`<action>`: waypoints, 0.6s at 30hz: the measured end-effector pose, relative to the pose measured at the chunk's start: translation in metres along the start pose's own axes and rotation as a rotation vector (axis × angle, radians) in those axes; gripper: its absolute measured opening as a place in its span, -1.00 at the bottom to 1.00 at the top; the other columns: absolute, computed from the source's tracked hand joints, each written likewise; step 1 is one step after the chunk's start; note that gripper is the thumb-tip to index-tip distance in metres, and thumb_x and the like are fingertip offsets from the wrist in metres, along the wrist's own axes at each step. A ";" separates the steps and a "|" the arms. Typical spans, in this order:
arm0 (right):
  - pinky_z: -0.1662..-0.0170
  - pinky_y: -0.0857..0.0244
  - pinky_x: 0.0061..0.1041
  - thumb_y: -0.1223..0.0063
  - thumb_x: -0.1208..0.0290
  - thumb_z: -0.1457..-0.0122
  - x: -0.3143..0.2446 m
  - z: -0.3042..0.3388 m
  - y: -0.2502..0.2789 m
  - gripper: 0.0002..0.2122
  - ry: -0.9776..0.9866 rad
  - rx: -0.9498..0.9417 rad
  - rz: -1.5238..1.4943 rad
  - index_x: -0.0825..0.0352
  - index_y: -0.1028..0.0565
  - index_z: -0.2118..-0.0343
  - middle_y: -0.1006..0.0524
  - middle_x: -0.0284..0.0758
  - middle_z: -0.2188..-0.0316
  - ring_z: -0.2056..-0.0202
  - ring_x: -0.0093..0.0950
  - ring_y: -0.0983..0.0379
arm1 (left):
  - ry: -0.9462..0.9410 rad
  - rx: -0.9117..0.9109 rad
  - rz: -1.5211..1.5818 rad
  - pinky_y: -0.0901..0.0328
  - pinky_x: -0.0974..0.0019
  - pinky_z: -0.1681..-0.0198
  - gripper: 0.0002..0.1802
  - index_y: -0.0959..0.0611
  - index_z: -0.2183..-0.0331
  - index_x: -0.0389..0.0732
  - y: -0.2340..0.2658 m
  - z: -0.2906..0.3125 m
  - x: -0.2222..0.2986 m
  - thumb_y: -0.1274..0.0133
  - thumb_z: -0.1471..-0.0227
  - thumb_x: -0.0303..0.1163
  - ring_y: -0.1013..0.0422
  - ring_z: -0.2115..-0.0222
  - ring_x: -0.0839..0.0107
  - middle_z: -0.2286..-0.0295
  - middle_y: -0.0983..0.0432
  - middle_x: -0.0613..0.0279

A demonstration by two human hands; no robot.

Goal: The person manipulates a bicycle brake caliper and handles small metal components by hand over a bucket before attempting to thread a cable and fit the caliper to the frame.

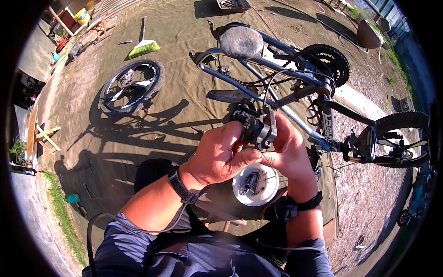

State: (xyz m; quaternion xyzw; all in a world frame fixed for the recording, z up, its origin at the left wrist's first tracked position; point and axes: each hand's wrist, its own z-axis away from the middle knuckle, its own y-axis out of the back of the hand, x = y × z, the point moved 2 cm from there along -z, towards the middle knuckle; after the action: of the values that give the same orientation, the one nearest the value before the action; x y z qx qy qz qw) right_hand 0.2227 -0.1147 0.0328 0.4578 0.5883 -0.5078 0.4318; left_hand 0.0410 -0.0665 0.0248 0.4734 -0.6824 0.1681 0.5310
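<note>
Two bare hands meet around one dark clamp-like part (259, 134), which sits upright between them above a white tub (239, 195). The left hand's (217, 154) grip is closed on its left side, fingers curled in; the right hand's (289, 145) grip is closed about the other side. Both thumbs come together just below the part, while most fingertips are hidden behind it, so how tightly each holds cannot be told. The part's exact kind is hard to make out; a thin cable rises beside it against the bicycle (302, 123). Small dark pieces (251, 181) in the tub are too small to name. Beyond, the bicycle's saddle (241, 41) shows whole, but the hands and part cover some of its frame. At left, a detached wheel (131, 85) lies near a green-bristled broom (144, 48).
</note>
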 end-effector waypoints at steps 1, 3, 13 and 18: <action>-0.15 -0.36 -0.37 -0.63 0.26 0.17 0.002 0.000 0.003 -0.11 0.005 0.002 0.035 0.52 -0.31 -0.20 -0.53 -0.22 0.00 -0.02 -0.45 -0.48 | 0.003 -0.004 -0.007 -0.32 0.28 0.53 -0.43 -0.52 0.28 -0.27 0.000 0.000 0.000 -0.24 -0.11 0.10 -0.46 0.60 0.24 0.56 -0.47 0.13; -0.13 -0.38 -0.39 -0.62 0.23 0.16 0.003 0.000 0.004 -0.12 0.031 0.010 0.082 0.52 -0.33 -0.18 -0.54 -0.24 0.02 -0.01 -0.47 -0.49 | 0.014 -0.015 -0.013 -0.30 0.30 0.54 -0.43 -0.52 0.27 -0.26 0.002 -0.002 0.004 -0.26 -0.10 0.10 -0.44 0.61 0.28 0.56 -0.46 0.15; -0.11 -0.40 -0.37 -0.62 0.21 0.17 0.002 0.002 0.003 -0.11 0.076 0.037 0.159 0.53 -0.33 -0.18 -0.55 -0.24 0.03 0.00 -0.47 -0.50 | -0.003 -0.019 -0.058 -0.28 0.33 0.55 -0.41 -0.53 0.26 -0.25 0.002 -0.002 0.003 -0.27 -0.08 0.13 -0.40 0.61 0.36 0.58 -0.42 0.20; -0.03 -0.45 -0.40 -0.64 0.18 0.21 0.011 0.001 0.011 -0.07 0.113 -0.017 0.158 0.56 -0.31 -0.18 -0.57 -0.19 0.08 0.09 -0.46 -0.55 | 0.069 -0.059 0.103 -0.30 0.37 0.50 -0.39 -0.53 0.26 -0.29 -0.001 0.006 -0.017 -0.27 -0.08 0.13 -0.38 0.58 0.45 0.55 -0.44 0.22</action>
State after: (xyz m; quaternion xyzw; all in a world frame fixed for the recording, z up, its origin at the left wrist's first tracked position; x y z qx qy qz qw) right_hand 0.2314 -0.1135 0.0200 0.5272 0.5781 -0.4405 0.4403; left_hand 0.0383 -0.0638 0.0071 0.4157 -0.6918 0.1912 0.5586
